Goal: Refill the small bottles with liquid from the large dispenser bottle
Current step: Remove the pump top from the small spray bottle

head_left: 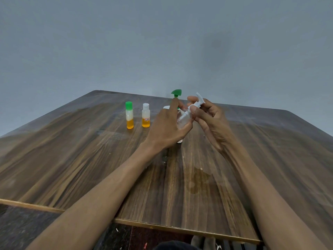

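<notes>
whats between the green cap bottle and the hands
Head view: one white-capped bottle, part full of orange liquid, stands between the green-capped bottle and the left hand.

plain room | wooden table [90, 159] | bare grey wall [126, 42]

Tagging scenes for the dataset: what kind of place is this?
Probably a plain indoor room, home or office, not a lab: a bare wood-grain table against a blank grey wall, with only small bottles on it. Nothing more specific shows.

Clear pump bottle [183, 120] held tilted above the table, white pump head [197, 102] uppermost. Two upright small bottles, green-capped [129, 117] and white-capped [146, 115], each part-filled with orange liquid.
</notes>
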